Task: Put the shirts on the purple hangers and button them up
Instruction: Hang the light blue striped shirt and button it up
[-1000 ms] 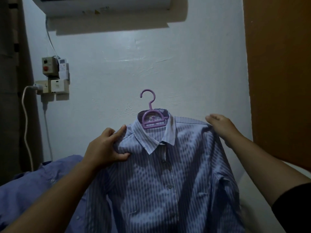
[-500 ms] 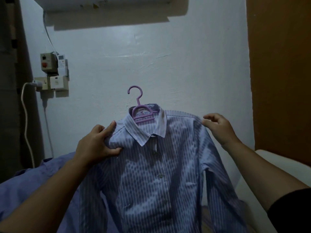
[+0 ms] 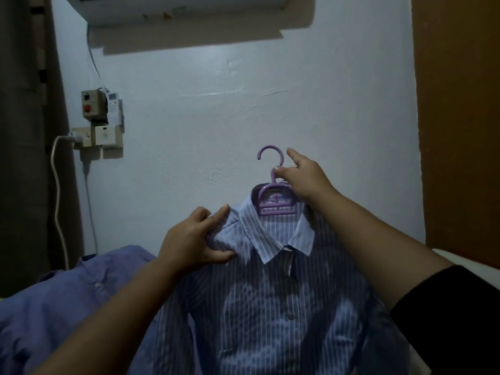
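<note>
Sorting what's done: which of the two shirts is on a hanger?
The striped shirt, on the purple hanger; the plain blue shirt lies flat, left.

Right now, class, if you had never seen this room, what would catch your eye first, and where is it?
First the striped shirt at centre, buttoned and hung on a purple hanger held up before the white wall. The right hand pinches the hanger's neck below the hook, while the left hand grips the shirt's shoulder beside the collar. At lower left lies another blue shirt, and a switch box with a red button is on the wall at left.
</note>
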